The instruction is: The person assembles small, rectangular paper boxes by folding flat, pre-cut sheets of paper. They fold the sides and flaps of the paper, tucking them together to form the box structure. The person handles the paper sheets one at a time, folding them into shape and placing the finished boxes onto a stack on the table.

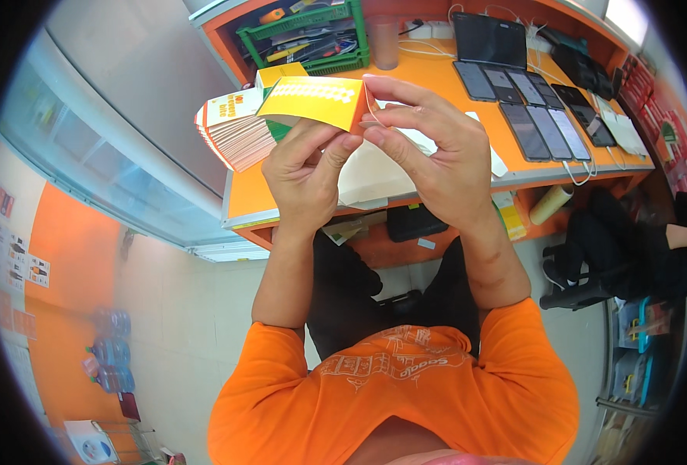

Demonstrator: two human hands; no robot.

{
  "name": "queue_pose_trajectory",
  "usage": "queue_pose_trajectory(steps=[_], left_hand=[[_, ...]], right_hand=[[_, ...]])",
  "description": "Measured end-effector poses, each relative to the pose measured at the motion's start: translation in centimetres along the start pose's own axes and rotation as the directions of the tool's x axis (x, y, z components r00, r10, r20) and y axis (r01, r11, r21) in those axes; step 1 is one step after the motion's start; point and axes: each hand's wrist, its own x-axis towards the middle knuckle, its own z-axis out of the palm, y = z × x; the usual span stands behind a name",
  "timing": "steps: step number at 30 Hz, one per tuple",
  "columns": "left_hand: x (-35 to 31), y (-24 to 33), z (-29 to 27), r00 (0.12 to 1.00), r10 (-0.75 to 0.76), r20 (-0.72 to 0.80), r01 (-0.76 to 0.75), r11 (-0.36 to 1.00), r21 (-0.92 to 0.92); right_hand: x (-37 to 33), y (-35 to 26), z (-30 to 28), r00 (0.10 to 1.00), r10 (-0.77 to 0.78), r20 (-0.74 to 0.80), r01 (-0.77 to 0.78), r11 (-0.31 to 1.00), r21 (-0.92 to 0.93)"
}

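Between both hands, above the near edge of the orange desk [242, 203], is a small yellow carton [312, 97] with a white pattern and an orange end. My left hand [308, 174] grips it from below, thumb and fingers pinched near the orange end. On the other side, my right hand [452, 147] pinches the end flap between thumb and fingers. A fanned stack of flat printed cards or cartons [242, 143] lies just left of the held carton. White paper [370, 174] lies on the desk beneath my hands, partly covered by them.
Several phones [529, 128] lie in rows at the right, some wired to white cables. Behind them stands a black tablet-like screen [490, 40]. A green crate [304, 39] and a clear cup [383, 43] sit at the back. Another person's dark-clothed legs [607, 240] are at the right.
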Motion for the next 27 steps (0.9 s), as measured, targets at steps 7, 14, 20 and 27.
queue_pose_trajectory(steps=[7,14,20,27], left_hand=[[-0.3,-0.4,-0.2,0.998,-0.056,-0.014,0.056,0.998,0.029],[-0.7,-0.3,-0.3,0.997,-0.060,-0.053,0.057,0.997,-0.050],[-0.5,-0.2,-0.5,0.997,-0.082,-0.003,0.081,0.992,-0.091],[0.4,1.1,0.7,0.962,-0.060,-0.267,0.078,0.995,0.056]], right_hand=[[-0.4,0.1,-0.2,0.999,-0.042,0.018,0.043,0.999,-0.023],[-0.6,0.4,-0.1,1.000,0.021,-0.016,-0.018,0.980,0.197],[-1.6,1.0,0.7,0.993,-0.092,-0.070,0.103,0.979,0.178],[-2.1,2.0,1.6,0.975,-0.205,-0.085,0.183,0.960,-0.212]])
